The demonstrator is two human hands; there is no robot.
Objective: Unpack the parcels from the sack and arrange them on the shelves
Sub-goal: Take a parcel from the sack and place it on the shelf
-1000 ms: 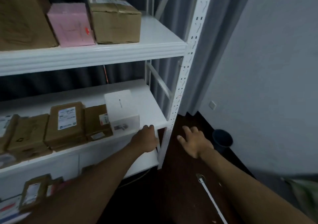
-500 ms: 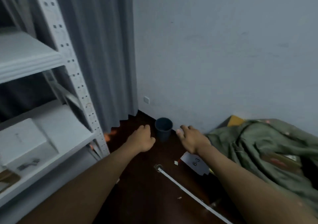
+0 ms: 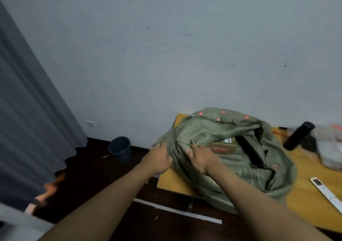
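Hands, left (image 3: 158,159) and right (image 3: 201,157), grip sack (image 3: 240,168) on table (image 3: 312,200).

There is only one view, from a camera worn on the person's head. It looks forward and downward, along both forearms, which enter from the bottom edge. The wide lens bends the straight lines near the borders. The camera faces a grey wall (image 3: 185,46), which fills the upper half. The green sack (image 3: 231,159) on the wooden table (image 3: 305,200) stands close, at arm's reach, right of centre. The curtain (image 3: 27,120) is at the left border, and the dark floor (image 3: 96,174) lies below, further from the lens.
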